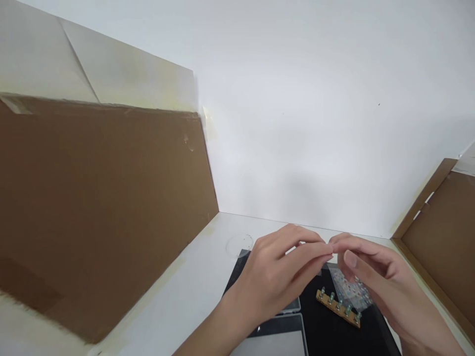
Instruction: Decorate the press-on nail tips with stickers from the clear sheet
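Observation:
My left hand (276, 269) hovers over the black mat (315, 331), its fingers drawn together at the tips. My right hand (382, 277) meets it there, with fingers curled and the thumb bent in towards them. Whatever the fingertips hold, if anything, is too small or hidden to make out. Below the hands lies a narrow wooden strip (338, 309) with several small greenish, shiny pieces standing along it. Behind the strip, a clear plastic bag (347, 287) of tiny multicoloured bits is partly covered by my right hand.
A clear plastic case (302, 331) lies under my left forearm, partly hidden. A faint transparent loop (239, 244) rests on the white table (189, 277). Brown cardboard panels stand at the left (111, 207) and right (441, 237), with a white wall (297, 123) behind.

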Tool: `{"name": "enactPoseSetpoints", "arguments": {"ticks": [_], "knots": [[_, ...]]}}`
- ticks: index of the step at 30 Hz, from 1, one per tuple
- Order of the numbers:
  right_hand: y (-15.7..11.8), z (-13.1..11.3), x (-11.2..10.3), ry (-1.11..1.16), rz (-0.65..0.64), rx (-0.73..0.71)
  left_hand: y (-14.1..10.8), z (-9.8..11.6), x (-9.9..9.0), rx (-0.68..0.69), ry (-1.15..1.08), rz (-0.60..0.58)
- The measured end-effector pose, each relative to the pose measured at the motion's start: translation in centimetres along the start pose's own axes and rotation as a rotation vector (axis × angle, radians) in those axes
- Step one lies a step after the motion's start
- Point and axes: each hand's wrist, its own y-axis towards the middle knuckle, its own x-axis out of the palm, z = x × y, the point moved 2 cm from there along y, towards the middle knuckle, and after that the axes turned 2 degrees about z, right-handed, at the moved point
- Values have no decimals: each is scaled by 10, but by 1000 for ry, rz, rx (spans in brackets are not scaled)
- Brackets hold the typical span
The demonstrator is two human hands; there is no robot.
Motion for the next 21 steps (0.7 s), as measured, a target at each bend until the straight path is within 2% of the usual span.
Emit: {"name": "enactPoseSetpoints", "arguments": {"ticks": [3,5,7,11,14,17,21], "knots": [[-5,0,-12,-97,133,-37,-2,2,2,-67,-106,4],[-10,7,-26,-208,167,-58,-9,5,5,-172,-222,-18],[-16,21,-43,-331,170,-76,-21,10,10,-357,-366,-98],[-29,64,-66,-506,157,-105,-61,14,32,-853,-678,-364],[-38,98,-69,-549,223,-170,-88,7,51,-1156,-775,-507],[-47,125,-66,-560,305,-276,-105,-2,71,-1387,-888,-562],[-65,141,-62,-600,280,-422,-125,-7,96,-1554,-1079,-635]]}}
